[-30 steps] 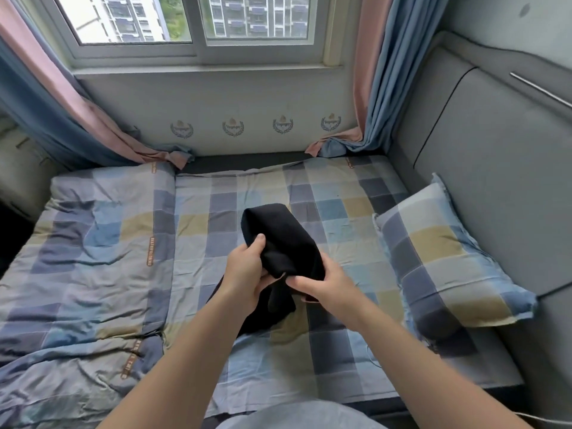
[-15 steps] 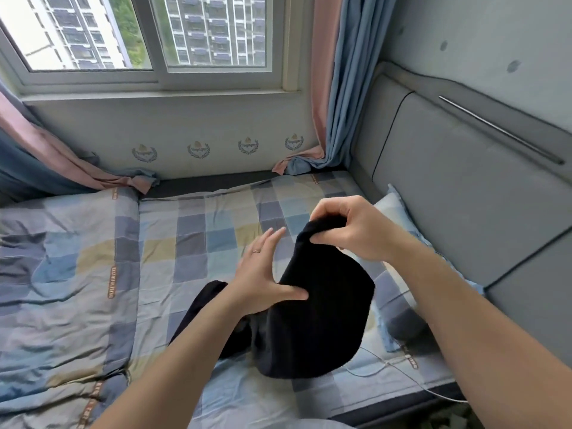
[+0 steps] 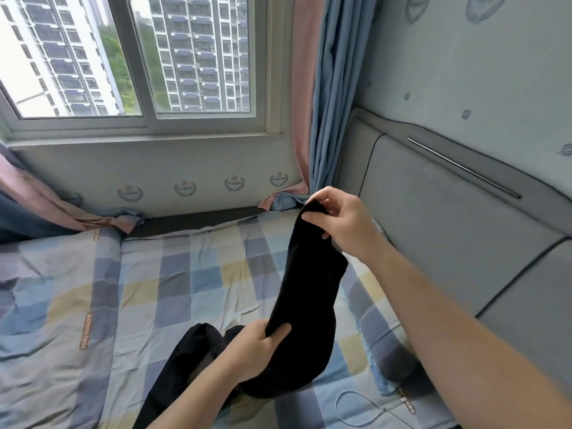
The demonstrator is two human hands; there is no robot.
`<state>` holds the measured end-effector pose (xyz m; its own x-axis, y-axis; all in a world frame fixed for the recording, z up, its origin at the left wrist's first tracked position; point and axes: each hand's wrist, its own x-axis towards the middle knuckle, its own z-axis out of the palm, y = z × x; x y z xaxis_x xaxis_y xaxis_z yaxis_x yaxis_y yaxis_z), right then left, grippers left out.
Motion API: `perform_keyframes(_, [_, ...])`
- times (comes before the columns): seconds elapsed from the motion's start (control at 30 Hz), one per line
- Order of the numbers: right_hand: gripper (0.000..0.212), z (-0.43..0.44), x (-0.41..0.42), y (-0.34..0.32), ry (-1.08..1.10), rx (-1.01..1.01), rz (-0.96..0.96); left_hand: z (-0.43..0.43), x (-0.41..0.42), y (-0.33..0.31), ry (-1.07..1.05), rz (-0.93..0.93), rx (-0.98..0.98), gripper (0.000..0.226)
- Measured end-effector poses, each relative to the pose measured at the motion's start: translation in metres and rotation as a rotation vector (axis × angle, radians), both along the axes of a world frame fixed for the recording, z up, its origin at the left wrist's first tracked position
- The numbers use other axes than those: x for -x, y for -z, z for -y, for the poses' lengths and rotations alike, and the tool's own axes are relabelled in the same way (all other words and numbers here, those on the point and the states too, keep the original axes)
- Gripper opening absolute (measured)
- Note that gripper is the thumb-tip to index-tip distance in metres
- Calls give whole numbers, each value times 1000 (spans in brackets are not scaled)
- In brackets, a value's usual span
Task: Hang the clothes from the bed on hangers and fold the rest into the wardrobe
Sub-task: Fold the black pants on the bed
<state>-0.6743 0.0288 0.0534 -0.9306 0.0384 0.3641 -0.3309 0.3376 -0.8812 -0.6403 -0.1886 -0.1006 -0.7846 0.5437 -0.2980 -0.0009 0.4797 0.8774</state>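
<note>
Room: bedroom corner, bed (image 3: 185, 274) under a window (image 3: 139, 57), sheet checked in blue, grey and yellow squares.
Garment: black garment (image 3: 309, 305) is up off the bed in front of you, stretched long between your two hands. Its top end is high and to the right, the lower part low and centre.
Garment tail: the rest droops past your left hand and lies bunched on the sheet at the bottom left of the view. What kind of garment it is can't be told.
Right hand: your right hand (image 3: 343, 221) is raised, fingers curled, pinching the top edge of the black cloth.
Left hand: your left hand (image 3: 257, 351) grips the cloth lower down, thumb laid across its front, fingers behind it and hidden.
Cable: thin white cable (image 3: 365, 407) loops on the sheet near your right forearm, apart from the garment.
Quilt: rumpled quilt (image 3: 46, 305) in the same check, on the left side of the bed.
Headboard: grey padded headboard (image 3: 433, 227) along the right, with a thin metal strip (image 3: 464, 168) near its top.
Curtains: pink and blue curtain (image 3: 325, 103) hangs in the corner beside the headboard, hem bunched at the far end of the bed. A second curtain (image 3: 37, 205) sags in at the far left.
Wall: pale, below the sill, with a row of crest emblems (image 3: 185, 188).
Outside: tall apartment blocks and green trees through the glass.
</note>
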Motion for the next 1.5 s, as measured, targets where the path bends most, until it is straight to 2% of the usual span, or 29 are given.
perform_keyframes(0.07, [10, 1, 4, 9, 75, 44, 6, 4, 0, -8, -71, 4, -27, 65])
perform_keyframes(0.13, [19, 2, 6, 14, 126, -15, 8, 6, 1, -18, -158, 33, -68, 47])
perform_keyframes(0.27, [32, 9, -1, 26, 94, -50, 50, 14, 9, -47, -378, 211, -298, 32])
perform_keyframes(0.37, [30, 14, -13, 45, 94, -28, 82, 21, 19, -74, -562, 274, -452, 39])
perform_keyframes(0.47, [38, 26, -27, 73, 68, 31, 189, 27, 27, -98, -638, 263, -567, 44])
perform_keyframes(0.53, [52, 39, -38, 93, -19, 132, 268, 28, 29, -113, -660, 261, -656, 45])
perform_keyframes(0.6, [56, 53, -48, 110, -158, 197, 354, 26, 30, -128, -673, 248, -733, 47])
perform_keyframes(0.7, [51, 71, -57, 126, -240, 79, 453, 18, 32, -148, -646, 228, -765, 47])
perform_keyframes(0.77, [42, 76, -56, 135, -134, 26, 494, 13, 34, -158, -640, 223, -779, 42])
perform_keyframes(0.87, [17, 75, -53, 138, -17, -56, 511, 4, 40, -167, -648, 222, -810, 36])
perform_keyframes(1.0, [23, 67, -55, 140, -23, -84, 514, 3, 56, -165, -705, 259, -804, 40])
perform_keyframes(1.07, [17, 65, -55, 135, -16, 29, 501, 6, 61, -158, -683, 295, -778, 57])
perform_keyframes(1.13, [14, 62, -54, 125, -2, 124, 450, 9, 61, -148, -571, 308, -735, 78])
perform_keyframes(1.17, [14, 61, -53, 119, -3, 163, 416, 10, 62, -140, -496, 296, -709, 81])
perform_keyframes(1.33, [12, 58, -46, 84, 37, 291, 236, 12, 44, -93, -269, 247, -565, 49])
perform_keyframes(1.43, [12, 57, -38, 67, 68, 329, 175, 15, 29, -60, -189, 139, -521, 50])
perform_keyframes(1.5, [11, 58, -33, 58, 55, 336, 159, 13, 17, -40, -116, 129, -443, 47])
